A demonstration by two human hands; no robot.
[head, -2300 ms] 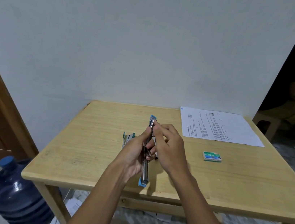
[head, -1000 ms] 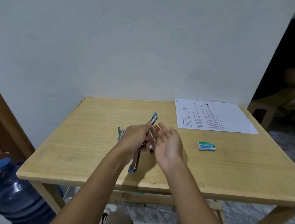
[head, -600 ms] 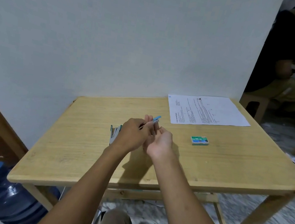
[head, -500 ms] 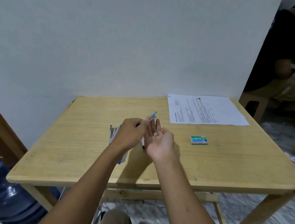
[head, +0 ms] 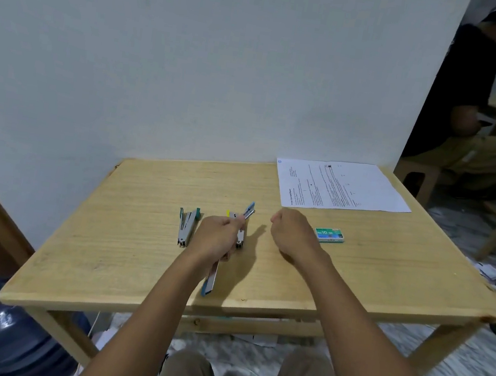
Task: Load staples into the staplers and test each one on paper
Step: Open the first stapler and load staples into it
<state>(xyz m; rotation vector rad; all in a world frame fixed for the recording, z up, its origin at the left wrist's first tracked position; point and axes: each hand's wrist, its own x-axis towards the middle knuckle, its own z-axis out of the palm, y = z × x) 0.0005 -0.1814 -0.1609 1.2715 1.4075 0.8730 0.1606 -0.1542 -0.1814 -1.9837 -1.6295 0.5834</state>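
My left hand (head: 218, 237) grips a blue stapler (head: 210, 281) swung fully open, one blue-tipped arm pointing away and the other toward me above the wooden table (head: 135, 255). My right hand (head: 292, 235) hovers to its right in a closed fist, between the stapler and a small green staple box (head: 329, 235); whether it holds anything is hidden. A second stapler (head: 187, 226) with teal trim lies to the left. A small yellow-tipped stapler (head: 239, 240) lies partly hidden behind my left hand. A printed paper sheet (head: 341, 186) rests at the far right.
A white wall stands right behind the table. A blue water jug (head: 1, 331) sits on the floor at the lower left, beside a wooden door. Another person (head: 466, 123) sits on a stool at the right, at a second table. Papers litter the floor.
My right hand turned from an open upturned palm beside the stapler into a fist and moved right toward the staple box. My left hand kept the open stapler.
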